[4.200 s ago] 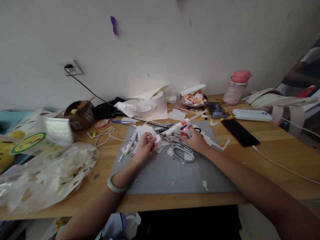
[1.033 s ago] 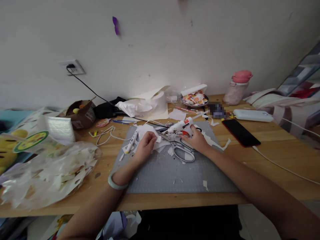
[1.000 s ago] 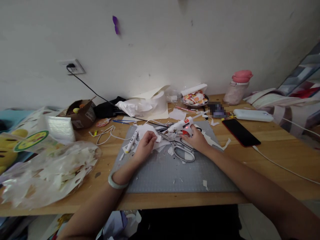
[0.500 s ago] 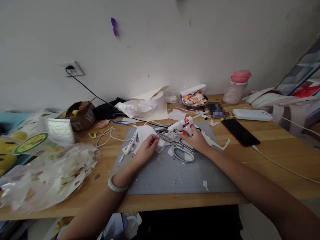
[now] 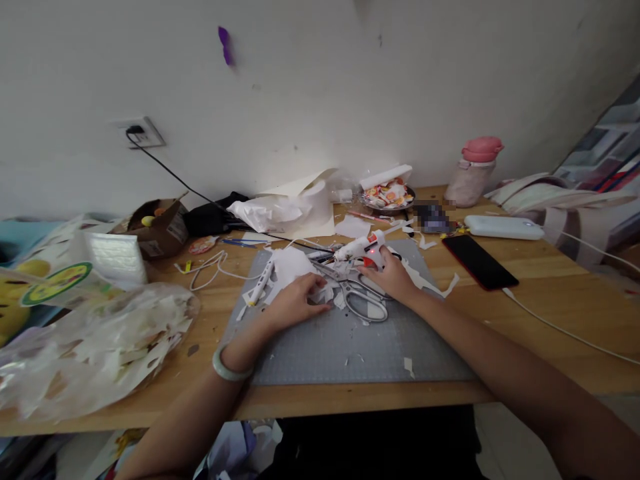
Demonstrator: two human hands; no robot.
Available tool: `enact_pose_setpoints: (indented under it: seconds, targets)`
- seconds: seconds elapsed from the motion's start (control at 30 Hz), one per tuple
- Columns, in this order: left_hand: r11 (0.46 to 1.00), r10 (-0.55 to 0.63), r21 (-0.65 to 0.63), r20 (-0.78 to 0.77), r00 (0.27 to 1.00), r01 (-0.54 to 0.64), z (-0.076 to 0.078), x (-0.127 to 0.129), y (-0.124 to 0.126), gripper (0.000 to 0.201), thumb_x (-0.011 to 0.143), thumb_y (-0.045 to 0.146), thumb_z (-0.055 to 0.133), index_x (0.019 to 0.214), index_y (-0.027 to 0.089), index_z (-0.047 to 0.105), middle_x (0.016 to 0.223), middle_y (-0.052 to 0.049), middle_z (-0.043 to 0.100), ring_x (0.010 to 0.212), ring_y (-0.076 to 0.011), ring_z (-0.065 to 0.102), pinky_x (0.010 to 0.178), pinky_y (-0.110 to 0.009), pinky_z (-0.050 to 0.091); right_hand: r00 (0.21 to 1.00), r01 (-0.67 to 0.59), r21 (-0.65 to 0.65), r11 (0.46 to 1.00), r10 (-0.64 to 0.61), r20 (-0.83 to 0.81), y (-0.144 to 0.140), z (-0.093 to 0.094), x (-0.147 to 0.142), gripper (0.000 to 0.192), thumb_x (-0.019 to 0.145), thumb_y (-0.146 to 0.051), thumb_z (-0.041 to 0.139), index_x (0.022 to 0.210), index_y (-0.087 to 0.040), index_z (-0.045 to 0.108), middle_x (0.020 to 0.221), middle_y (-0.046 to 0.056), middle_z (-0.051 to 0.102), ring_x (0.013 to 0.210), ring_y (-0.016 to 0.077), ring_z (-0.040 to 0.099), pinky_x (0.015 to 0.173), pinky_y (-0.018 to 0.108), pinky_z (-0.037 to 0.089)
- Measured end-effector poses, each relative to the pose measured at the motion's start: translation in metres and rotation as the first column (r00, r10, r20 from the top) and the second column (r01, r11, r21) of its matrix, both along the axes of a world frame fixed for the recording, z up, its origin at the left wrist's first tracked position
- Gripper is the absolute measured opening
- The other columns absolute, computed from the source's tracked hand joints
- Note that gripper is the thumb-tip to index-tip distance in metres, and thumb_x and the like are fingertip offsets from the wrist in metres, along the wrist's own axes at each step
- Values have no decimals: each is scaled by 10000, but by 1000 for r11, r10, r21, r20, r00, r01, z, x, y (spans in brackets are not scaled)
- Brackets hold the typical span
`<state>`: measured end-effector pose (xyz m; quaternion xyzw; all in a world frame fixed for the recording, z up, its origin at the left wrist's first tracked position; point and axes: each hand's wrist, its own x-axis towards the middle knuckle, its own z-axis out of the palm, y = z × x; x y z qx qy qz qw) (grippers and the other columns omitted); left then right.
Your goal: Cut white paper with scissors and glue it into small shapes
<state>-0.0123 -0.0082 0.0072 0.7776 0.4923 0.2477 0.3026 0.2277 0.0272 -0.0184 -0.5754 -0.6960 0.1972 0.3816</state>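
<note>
My right hand [image 5: 390, 272] is wrapped round a white hot glue gun [image 5: 361, 248] with a red light on its side; its nozzle points left. My left hand [image 5: 299, 300] has thumb and fingers apart, over white paper scraps [image 5: 327, 293] on the grey cutting mat [image 5: 320, 353]. Between the two hands lie scissors [image 5: 367, 303] with grey handles, partly under the glue gun. A larger white paper piece [image 5: 290, 264] is just beyond my left hand. Left of it rests a white pen-like tool [image 5: 262, 283] with a cable.
A phone [image 5: 480, 262] and a white power bank [image 5: 504, 227] lie at the right, a pink-lidded bottle [image 5: 473, 172] behind them. Plastic bags [image 5: 100, 353] cover the left side. A cardboard box [image 5: 157, 230] and a candy bowl [image 5: 387, 197] stand near the wall. A black cord [image 5: 170, 170] runs to the socket.
My left hand's fingers have opened from a pinch and the hand has come slightly nearer me. The right hand keeps the glue gun in almost the same place.
</note>
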Motion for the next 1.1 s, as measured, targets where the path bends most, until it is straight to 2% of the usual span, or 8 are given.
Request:
enact_pose_setpoints:
  seconds: [0.13,0.27,0.47,0.77,0.9,1.0,1.1]
  targets:
    - [999,-27,28,-71,997,29,-7,-1,2,356,638,284,714,971,195,626,906,-67,624,783,-221,560,696,-315,452,1000,4,18,1000,-4,0,1,-2,0,366,688,-454,631,912,-184,527,858,96,657,798,269,632,663,342,473]
    - [998,-52,9,-189,981,55,-6,-1,2,408,697,304,660,1074,174,570,989,-78,611,848,-224,570,756,-340,472,1000,-1,-8,1000,1,-6,1,-2,0,392,681,-463,634,929,-178,533,872,101,660,815,277,635,682,354,478]
    - [994,-104,8,-232,967,109,-3,-1,3,279,760,308,599,1006,179,576,992,-73,593,847,-204,562,759,-338,479,1000,-3,-12,1000,3,-9,0,-1,0,415,680,-472,634,956,-177,539,899,117,662,859,297,631,706,375,481]
    - [1000,-14,22,-257,966,20,-7,-1,1,328,758,374,607,1001,173,517,882,-48,595,780,-198,571,683,-318,473,1000,-5,14,1000,5,-10,1,-3,0,404,675,-472,642,934,-178,546,866,106,663,813,284,632,683,366,481]
    - [1000,-7,27,-247,969,14,-6,-1,2,266,795,330,567,999,166,515,809,-27,592,704,-173,565,632,-286,457,999,-19,19,1000,19,-26,2,-3,1,406,671,-459,644,945,-177,542,883,108,662,825,285,634,698,370,481]
    - [995,-52,71,-249,967,72,-4,-2,3,215,838,291,516,1008,164,546,830,-33,598,666,-150,555,622,-271,451,999,-20,8,1000,20,-33,2,-3,0,393,672,-449,640,940,-180,538,878,107,660,820,286,635,696,376,482]
    - [972,-151,129,-297,943,196,-2,-4,3,240,881,253,454,1080,182,567,882,-45,607,729,-155,576,689,-280,463,999,-20,25,999,21,-44,2,-3,0,387,673,-448,641,938,-185,537,873,101,659,825,281,634,700,374,483]
